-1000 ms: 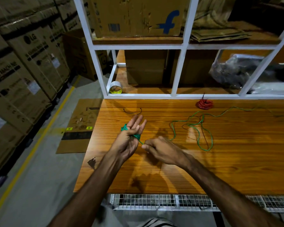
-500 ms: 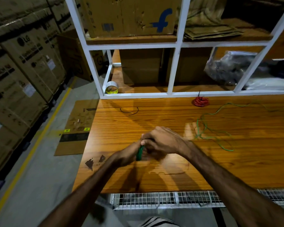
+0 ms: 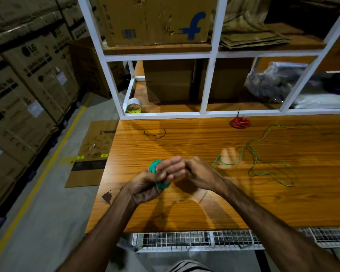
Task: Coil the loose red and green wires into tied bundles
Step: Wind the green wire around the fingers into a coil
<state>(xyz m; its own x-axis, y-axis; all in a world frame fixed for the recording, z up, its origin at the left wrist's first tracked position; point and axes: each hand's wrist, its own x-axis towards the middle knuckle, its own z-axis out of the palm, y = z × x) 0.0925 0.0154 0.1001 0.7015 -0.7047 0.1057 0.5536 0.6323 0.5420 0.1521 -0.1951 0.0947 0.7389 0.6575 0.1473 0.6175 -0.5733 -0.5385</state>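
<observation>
Warehouse setting, stacked cartons off to our left, white shelf frame [image 3: 208,83] behind an orange wooden desk [image 3: 185,213]. We work over the near-middle of the desk with both hands raised just above it.

Key relation: the green coil [image 3: 158,176] sits wrapped around our left hand [image 3: 151,181], left fingers [image 3: 170,168] fairly straight and pointing up and to the right, loops crossing them. Coil shows at the left edge of the fingers and again below them. Right hand [image 3: 199,172] is touching or just beside the left fingertips, curled, apparently pinching the feed strand, but the strand between the hands is hidden and motion-blurred, so we cannot tell the pinch for sure. Loose green wire [image 3: 263,165] lies to the right of the right hand, running away up and right across the desk in slack bends; its near end comes toward the right hand. Right hand is clearly the nearer one to the loose length, so our guess is that the next wrap draws wire in from the right.

Look of the thing: thin, bright green, several tight turns on the hand, much slack left out on the desk, some tangly loops.

Red bundle [image 3: 240,122] already coiled with a dark tie sticking up, far beyond the right fingers near the shelf frame. Short black tie [image 3: 155,134] lies beyond the left fingers. Tape roll [image 3: 133,107] on the shelf floor, further back.
</observation>
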